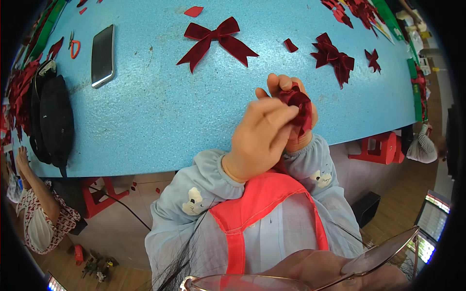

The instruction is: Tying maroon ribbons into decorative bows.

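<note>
A dark red velvet ribbon piece (300, 103), folded into loops, is held above the near edge of the blue table (170, 116). My right hand (312, 111) is wrapped around it from behind, with its fingertips curled over the top. In front, my left hand (259, 133) has its fingers bent and pressed to the loops, slightly blurred; its exact grip is partly hidden. A finished-looking red bow (214, 36) lies flat beyond my hands. Off to the right are a layered red bow (334, 59), a small bow (373, 60) and a short ribbon piece (290, 45).
On the left lie a phone (103, 57), orange-handled scissors (74, 49) and a black bag (56, 116). Red ribbon piles (22, 94) line the left edge. Another person's arm (36, 182) rests at the far left. Red stools (378, 148) stand below the table.
</note>
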Available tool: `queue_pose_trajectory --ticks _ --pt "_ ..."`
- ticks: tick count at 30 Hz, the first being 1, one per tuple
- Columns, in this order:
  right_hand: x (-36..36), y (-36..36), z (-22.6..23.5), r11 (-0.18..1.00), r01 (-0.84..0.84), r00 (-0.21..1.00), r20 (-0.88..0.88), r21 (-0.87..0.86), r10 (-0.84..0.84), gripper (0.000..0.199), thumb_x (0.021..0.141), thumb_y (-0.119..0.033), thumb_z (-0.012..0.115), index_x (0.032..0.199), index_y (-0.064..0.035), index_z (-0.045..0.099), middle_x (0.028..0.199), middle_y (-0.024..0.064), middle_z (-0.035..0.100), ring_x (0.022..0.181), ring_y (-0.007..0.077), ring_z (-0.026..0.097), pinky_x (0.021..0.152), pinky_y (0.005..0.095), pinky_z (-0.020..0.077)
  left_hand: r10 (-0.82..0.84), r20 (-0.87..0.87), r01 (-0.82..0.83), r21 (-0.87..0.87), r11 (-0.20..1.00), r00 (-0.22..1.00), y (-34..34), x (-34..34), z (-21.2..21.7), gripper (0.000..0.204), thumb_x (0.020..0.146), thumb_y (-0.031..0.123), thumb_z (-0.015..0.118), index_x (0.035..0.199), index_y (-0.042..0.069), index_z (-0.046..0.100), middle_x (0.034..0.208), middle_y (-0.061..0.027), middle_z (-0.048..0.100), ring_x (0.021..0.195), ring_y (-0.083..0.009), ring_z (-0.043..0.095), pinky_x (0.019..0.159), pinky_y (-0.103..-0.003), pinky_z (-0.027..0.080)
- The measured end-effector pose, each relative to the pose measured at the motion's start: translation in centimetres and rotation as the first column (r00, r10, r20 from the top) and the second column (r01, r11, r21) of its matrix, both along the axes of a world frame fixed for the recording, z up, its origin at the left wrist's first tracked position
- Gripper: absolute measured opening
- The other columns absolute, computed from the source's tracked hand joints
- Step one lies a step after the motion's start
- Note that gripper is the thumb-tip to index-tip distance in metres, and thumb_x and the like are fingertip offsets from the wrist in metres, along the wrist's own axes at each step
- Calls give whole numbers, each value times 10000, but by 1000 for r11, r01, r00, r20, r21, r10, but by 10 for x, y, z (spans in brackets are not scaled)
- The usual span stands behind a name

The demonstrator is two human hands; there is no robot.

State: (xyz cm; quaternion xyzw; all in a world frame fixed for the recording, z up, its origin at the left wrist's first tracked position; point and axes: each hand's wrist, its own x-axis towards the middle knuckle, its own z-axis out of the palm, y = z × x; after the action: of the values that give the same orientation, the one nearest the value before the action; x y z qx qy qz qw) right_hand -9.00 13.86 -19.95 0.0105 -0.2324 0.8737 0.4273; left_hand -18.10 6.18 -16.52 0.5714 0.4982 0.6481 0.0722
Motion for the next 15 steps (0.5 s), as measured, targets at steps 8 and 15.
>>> queue_pose_trajectory --ticks 8,15 --pt "8 17 -16 970 -210 978 -16 -119 209 460 852 -302 579 1201 -18 481 1221 88 481 1228 250 406 955 389 414 -147 845 541 -187 820 514 9 -23 0 193 842 -3 567 1033 -31 568 959 -89 598 798 -140 591 715 -269 495" --pt "-18 3 -1 959 65 974 228 -276 -1 474 859 -278 569 1220 10 463 1283 135 453 1113 236 490 753 274 483 -140 951 619 -64 783 276 10 -33 -3 238 848 24 584 1074 -45 564 1005 -99 606 837 -139 600 757 -276 501"
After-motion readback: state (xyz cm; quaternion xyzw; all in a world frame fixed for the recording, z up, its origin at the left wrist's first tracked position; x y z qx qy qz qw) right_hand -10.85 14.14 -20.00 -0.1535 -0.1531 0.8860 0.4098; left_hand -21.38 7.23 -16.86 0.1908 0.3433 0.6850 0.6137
